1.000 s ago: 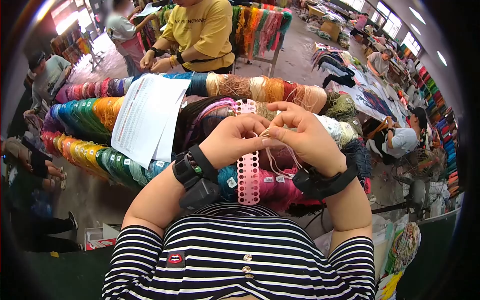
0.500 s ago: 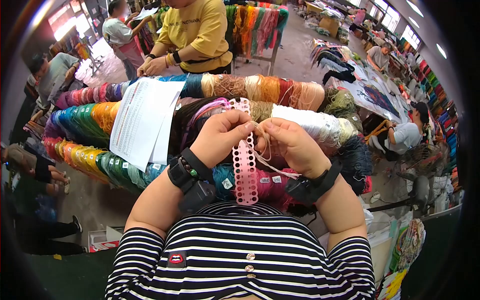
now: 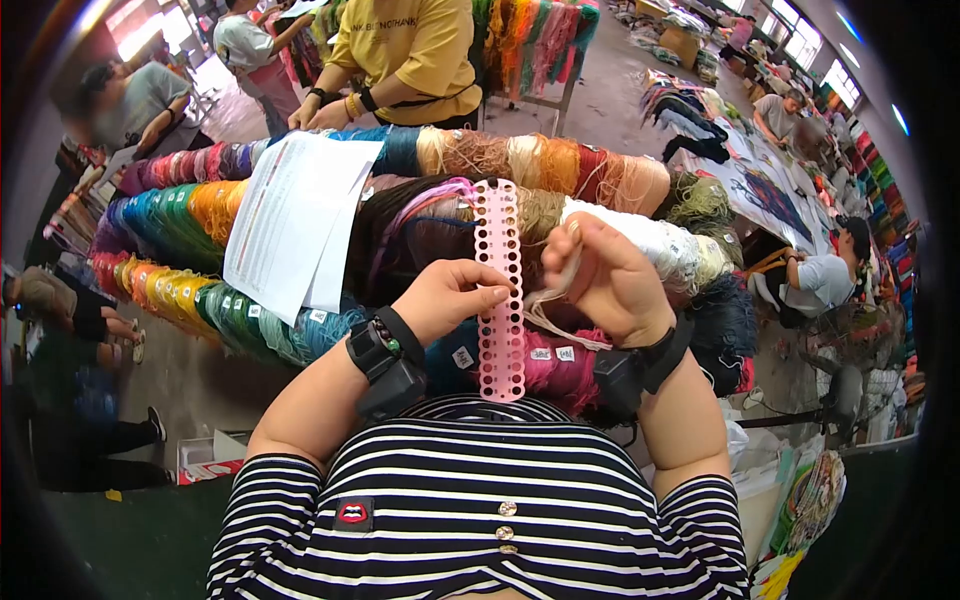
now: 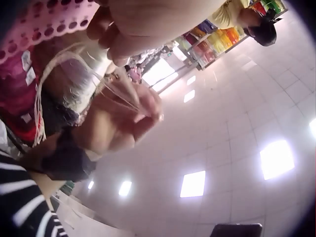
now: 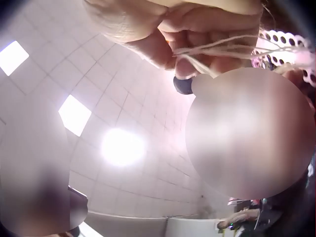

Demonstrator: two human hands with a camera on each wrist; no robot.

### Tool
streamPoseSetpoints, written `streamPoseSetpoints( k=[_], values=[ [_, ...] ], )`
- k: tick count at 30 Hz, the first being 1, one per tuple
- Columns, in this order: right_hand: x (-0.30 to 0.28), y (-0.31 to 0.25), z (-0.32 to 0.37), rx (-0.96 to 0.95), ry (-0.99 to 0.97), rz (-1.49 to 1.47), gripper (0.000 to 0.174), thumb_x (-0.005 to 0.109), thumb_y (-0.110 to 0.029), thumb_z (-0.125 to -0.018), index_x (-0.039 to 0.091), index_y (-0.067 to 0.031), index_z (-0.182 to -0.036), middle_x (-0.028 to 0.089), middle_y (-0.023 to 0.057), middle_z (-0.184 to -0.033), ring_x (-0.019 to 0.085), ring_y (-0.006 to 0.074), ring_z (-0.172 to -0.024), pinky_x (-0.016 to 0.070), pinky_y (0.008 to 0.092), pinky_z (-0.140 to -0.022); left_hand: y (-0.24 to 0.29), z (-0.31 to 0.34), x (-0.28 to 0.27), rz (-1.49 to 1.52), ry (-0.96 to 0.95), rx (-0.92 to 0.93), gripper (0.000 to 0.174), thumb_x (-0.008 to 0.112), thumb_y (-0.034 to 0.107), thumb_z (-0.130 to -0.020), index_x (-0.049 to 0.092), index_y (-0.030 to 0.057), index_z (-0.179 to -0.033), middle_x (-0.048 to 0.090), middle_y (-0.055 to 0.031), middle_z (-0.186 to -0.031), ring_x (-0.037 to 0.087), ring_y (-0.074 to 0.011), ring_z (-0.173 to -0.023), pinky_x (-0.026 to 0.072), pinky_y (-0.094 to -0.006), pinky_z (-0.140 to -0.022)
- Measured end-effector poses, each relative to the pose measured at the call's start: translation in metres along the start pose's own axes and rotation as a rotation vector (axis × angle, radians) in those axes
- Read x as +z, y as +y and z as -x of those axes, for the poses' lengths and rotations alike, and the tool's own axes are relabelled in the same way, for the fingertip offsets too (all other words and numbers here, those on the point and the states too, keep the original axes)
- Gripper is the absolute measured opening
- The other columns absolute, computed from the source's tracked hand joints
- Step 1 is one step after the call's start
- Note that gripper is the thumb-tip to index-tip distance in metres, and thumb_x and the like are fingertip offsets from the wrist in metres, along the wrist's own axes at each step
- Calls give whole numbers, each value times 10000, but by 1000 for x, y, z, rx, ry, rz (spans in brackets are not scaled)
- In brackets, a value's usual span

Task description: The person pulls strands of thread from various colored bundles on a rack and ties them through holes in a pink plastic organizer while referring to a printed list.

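Right hand [image 3: 605, 282] higher, fingers [image 3: 572, 240] round thread [image 3: 546, 305]

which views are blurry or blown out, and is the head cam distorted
Head view: sharp but fisheye-bent with dark corners; pink card crisp. Left wrist view: soft, right hand washed out by ceiling lights. Right wrist view: glare bloom, yet threads readable.

The head camera looks forward and down over the black-and-white striped shirt [image 3: 480, 500]. The left wrist camera sits close under the left hand [image 3: 450, 295], facing up at the white tiled ceiling [image 4: 222, 113]. The right wrist camera does likewise under the right hand [image 3: 605, 280]. All three share the long pink plastic strip with round holes [image 3: 497, 290] and the pale cream thread [image 3: 545, 318].
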State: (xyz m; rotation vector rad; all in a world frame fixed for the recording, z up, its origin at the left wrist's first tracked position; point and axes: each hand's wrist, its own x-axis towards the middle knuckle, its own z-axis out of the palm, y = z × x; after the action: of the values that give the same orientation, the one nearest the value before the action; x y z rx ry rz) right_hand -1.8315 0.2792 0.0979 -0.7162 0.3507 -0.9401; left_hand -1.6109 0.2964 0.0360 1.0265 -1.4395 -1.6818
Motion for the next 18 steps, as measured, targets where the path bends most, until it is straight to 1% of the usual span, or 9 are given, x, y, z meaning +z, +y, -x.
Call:
streamPoseSetpoints(
  k=[2, 3, 4, 6, 8, 9, 12, 13, 18],
  values=[
    [-21, -8, -9, 22, 111, 220, 139, 556, -181, -949, 573, -61, -880, 571, -8, -741, 526, 64, -620, 427, 185, -544, -8, -2, -12, -112, 147, 1, 191, 628, 173, -908, 653, 29, -1032, 665, -19, -909, 588, -69, -755, 476, -210, -665],
    [-17, -5, -14, 12, 291, 399, 122, 585, -172, -933, 591, -64, -877, 522, -52, -674, 441, 13, -530, 334, 146, -458, -6, -3, -19, -162, 214, -25, 179, 615, 186, -915, 642, 42, -1018, 663, -14, -922, 592, -68, -773, 471, -206, -657],
    [-23, 4, -22, -13, 363, 511, 118, 611, -174, -919, 618, -61, -884, 523, -56, -664, 431, 6, -519, 331, 146, -465, -4, -5, -25, -213, 281, -50, 168, 601, 198, -922, 632, 54, -1003, 661, -9, -935, 595, -68, -791, 465, -203, -649],
    [-28, 15, -34, 77, 332, 616, 146, 637, -169, -893, 656, -24, -897, 577, -33, -696, 485, 36, -539, 373, 165, -493, -10, -18, -32, -62, 354, -91, 157, 568, 212, -939, 602, 78, -1012, 650, -2, -979, 602, -73, -832, 458, -201, -653],
    [-34, 38, -51, 1, 305, 754, 174, 638, -170, -878, 672, 1, -881, 610, -1, -694, 528, 66, -561, 411, 191, -523, -16, -32, -36, 23, 348, -106, 178, 543, 194, -948, 554, 82, -1086, 633, -13, -1036, 613, -97, -870, 480, -229, -700],
    [-36, 46, -58, -38, 291, 822, 188, 639, -170, -870, 680, 13, -873, 626, 15, -693, 549, 81, -572, 430, 204, -537, -15, -35, -34, 53, 354, -90, 200, 545, 179, -945, 533, 72, -1113, 632, -22, -1034, 615, -101, -865, 481, -227, -703],
    [-43, 53, -74, 10, 256, 1168, 167, 642, -152, -879, 671, 6, -925, 641, 9, -738, 564, 63, -622, 449, 216, -559, -18, -44, -32, 118, 361, -11, 267, 557, 141, -932, 487, 45, -1171, 630, -42, -1014, 615, -108, -840, 479, -218, -699],
    [-45, 56, -79, 5, 251, 1221, 166, 617, -158, -889, 664, 2, -884, 614, 4, -669, 553, 63, -588, 441, 217, -541, -20, -47, -32, 136, 362, 21, 289, 562, 129, -927, 475, 36, -1186, 630, -47, -1005, 615, -108, -830, 478, -214, -695],
    [-41, 56, -85, 162, 364, 1033, 232, 560, -189, -906, 635, -10, -779, 587, 10, -627, 527, 88, -511, 429, 231, -492, -21, -54, -32, 49, 374, 87, 338, 579, 76, -893, 469, 21, -1207, 631, -40, -914, 603, -97, -774, 450, -201, -619]
  ],
)
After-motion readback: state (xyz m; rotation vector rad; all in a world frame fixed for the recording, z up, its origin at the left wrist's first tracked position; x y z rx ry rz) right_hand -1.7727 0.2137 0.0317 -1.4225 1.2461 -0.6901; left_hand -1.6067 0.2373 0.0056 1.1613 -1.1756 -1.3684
